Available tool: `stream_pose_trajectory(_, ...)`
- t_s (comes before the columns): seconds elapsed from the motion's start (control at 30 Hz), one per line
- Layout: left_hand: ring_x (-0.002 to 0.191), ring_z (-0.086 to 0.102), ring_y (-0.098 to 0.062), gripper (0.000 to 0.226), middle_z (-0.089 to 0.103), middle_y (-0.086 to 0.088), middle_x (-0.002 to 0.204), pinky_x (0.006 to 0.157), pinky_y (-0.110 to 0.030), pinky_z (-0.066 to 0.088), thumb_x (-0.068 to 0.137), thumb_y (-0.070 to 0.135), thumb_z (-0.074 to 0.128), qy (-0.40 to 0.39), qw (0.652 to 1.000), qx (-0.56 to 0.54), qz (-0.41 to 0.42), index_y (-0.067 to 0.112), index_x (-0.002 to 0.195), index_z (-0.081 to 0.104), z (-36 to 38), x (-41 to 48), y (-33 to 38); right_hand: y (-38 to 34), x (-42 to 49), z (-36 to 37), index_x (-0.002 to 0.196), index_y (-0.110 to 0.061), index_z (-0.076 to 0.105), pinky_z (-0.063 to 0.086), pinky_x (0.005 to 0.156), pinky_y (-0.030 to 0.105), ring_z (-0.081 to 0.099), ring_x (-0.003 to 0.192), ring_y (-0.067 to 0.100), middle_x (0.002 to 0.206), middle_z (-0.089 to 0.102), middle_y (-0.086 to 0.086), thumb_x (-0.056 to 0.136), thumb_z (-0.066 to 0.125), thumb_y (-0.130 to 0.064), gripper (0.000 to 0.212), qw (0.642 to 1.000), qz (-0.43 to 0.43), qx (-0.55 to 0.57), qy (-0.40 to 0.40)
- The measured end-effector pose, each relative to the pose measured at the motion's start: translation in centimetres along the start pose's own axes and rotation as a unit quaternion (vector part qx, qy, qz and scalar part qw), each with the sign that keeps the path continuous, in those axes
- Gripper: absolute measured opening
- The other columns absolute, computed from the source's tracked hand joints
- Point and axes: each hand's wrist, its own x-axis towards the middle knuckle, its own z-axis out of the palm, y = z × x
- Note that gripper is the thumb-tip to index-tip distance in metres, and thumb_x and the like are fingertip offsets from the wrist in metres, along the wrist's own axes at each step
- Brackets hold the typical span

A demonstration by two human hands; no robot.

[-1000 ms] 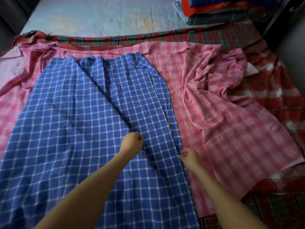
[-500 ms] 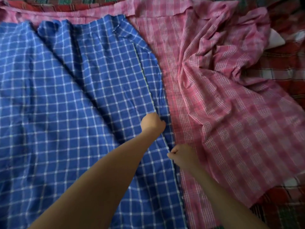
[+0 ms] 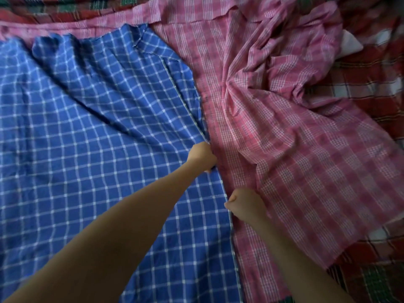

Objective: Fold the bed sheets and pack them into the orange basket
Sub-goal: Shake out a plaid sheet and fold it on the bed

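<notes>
A blue checked bed sheet [image 3: 87,149] lies spread over the left half of the bed, with diagonal creases near its top. Its right edge runs down the middle of the view. My left hand [image 3: 202,155] grips that edge with curled fingers, further up the bed. My right hand [image 3: 244,203] pinches the same edge lower down, closer to me. Beside it on the right lies a pink checked sheet [image 3: 295,149], bunched and wrinkled towards the top right. The orange basket is not in view.
A red and green checked sheet [image 3: 371,95] lies under both, showing along the top and the right side. A small white piece of cloth [image 3: 349,42] peeks out at the upper right.
My left hand has moved right across the blue sheet to its right edge and taken hold of it. My right hand stays on the edge. My view has tilted down, closer to the bed.
</notes>
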Motion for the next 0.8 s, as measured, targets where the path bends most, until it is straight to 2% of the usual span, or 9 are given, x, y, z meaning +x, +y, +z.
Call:
stream_pose_trajectory(0.1, 0.073, 0.069, -0.036, 0.02, 0.069, -0.025, 0.081, 0.074, -0.043, 0.058, 0.089, 0.009, 0.045, 0.006, 0.999, -0.049, 0.005, 0.0, 0.079, 0.06, -0.8, 0.5, -1.3, -1.1, 0.9, -1.1, 0.057, -0.016, 0.048, 0.031, 0.05, 0.023, 0.044, 0.051, 0.013, 0.056, 0.046, -0.004, 0.085, 0.063, -0.03, 0.035, 0.998, 0.0, -0.054, 0.036)
stream_pose_trajectory(0.17, 0.073, 0.069, -0.035, 0.021, 0.07, -0.022, 0.081, 0.073, -0.044, 0.058, 0.09, 0.012, 0.047, 0.038, 0.998, -0.053, 0.02, -0.002, 0.088, 0.063, -2.3, 0.9, -2.2, -2.4, 1.5, -2.4, 0.077, -0.014, 0.062, 0.036, 0.06, 0.024, 0.06, 0.071, 0.02, 0.074, 0.062, 0.001, 0.088, 0.061, -0.035, 0.023, 0.993, -0.007, -0.071, 0.089)
stream_pose_trajectory(0.27, 0.073, 0.067, -0.034, 0.021, 0.07, -0.018, 0.079, 0.071, -0.043, 0.057, 0.091, 0.013, 0.047, 0.097, 0.994, -0.029, 0.033, 0.001, 0.088, 0.064, -5.3, 1.9, -3.1, -5.1, 3.4, -4.3, 0.094, -0.013, 0.065, 0.041, 0.068, 0.026, 0.063, 0.088, 0.024, 0.092, 0.068, 0.002, 0.09, 0.06, -0.032, 0.021, 0.986, -0.042, -0.082, 0.142)
stream_pose_trajectory(0.37, 0.066, 0.058, -0.031, 0.023, 0.059, -0.009, 0.065, 0.057, -0.035, 0.048, 0.092, 0.013, 0.045, 0.166, 0.985, 0.013, 0.034, 0.005, 0.074, 0.057, -8.8, 3.3, -3.3, -8.7, 7.2, -5.8, 0.1, -0.013, 0.063, 0.047, 0.076, 0.032, 0.062, 0.096, 0.027, 0.102, 0.067, 0.005, 0.091, 0.058, -0.021, 0.013, 0.974, -0.079, -0.097, 0.188)
stream_pose_trajectory(0.47, 0.064, 0.05, -0.026, 0.022, 0.052, -0.006, 0.063, 0.058, -0.037, 0.044, 0.092, 0.014, 0.045, 0.204, 0.977, 0.037, 0.038, 0.007, 0.072, 0.053, -11.3, 5.1, -3.5, -11.6, 11.0, -7.1, 0.111, -0.012, 0.06, 0.047, 0.084, 0.034, 0.057, 0.106, 0.029, 0.112, 0.063, 0.007, 0.092, 0.056, -0.015, 0.02, 0.962, -0.104, -0.125, 0.218)
stream_pose_trajectory(0.57, 0.067, 0.048, -0.025, 0.024, 0.053, -0.006, 0.068, 0.058, -0.032, 0.037, 0.092, 0.013, 0.043, 0.225, 0.969, 0.085, 0.052, 0.008, 0.071, 0.051, -13.1, 7.4, -3.8, -13.1, 14.9, -8.5, 0.129, -0.017, 0.051, 0.044, 0.094, 0.037, 0.047, 0.121, 0.028, 0.129, 0.054, 0.006, 0.09, 0.059, -0.019, 0.039, 0.953, -0.12, -0.187, 0.204)
stream_pose_trajectory(0.67, 0.08, 0.051, -0.027, 0.018, 0.058, -0.012, 0.094, 0.063, -0.034, 0.04, 0.092, 0.008, 0.043, 0.252, 0.951, 0.155, 0.087, 0.006, 0.084, 0.059, -14.8, 10.8, -3.8, -13.2, 18.3, -9.4, 0.141, -0.025, 0.038, 0.039, 0.104, 0.037, 0.03, 0.136, 0.026, 0.146, 0.038, 0.003, 0.087, 0.062, -0.024, 0.059, 0.95, -0.11, -0.25, 0.15)
stream_pose_trajectory(0.73, 0.096, 0.05, -0.029, 0.018, 0.057, -0.012, 0.104, 0.067, -0.035, 0.04, 0.092, 0.006, 0.046, 0.281, 0.929, 0.216, 0.106, 0.006, 0.097, 0.063, -16.0, 13.2, -3.8, -13.2, 19.8, -9.6, 0.144, -0.03, 0.033, 0.036, 0.107, 0.037, 0.026, 0.139, 0.024, 0.149, 0.034, 0.002, 0.09, 0.058, -0.023, 0.06, 0.954, -0.094, -0.259, 0.119)
stream_pose_trajectory(0.8, 0.105, 0.047, -0.029, 0.021, 0.055, -0.01, 0.11, 0.07, -0.032, 0.037, 0.091, 0.005, 0.049, 0.299, 0.91, 0.265, 0.108, 0.009, 0.108, 0.062, -17.2, 15.2, -3.7, -13.5, 20.3, -9.6, 0.142, -0.03, 0.037, 0.037, 0.104, 0.036, 0.032, 0.135, 0.025, 0.143, 0.04, 0.004, 0.092, 0.054, -0.022, 0.053, 0.944, -0.085, -0.301, 0.109)
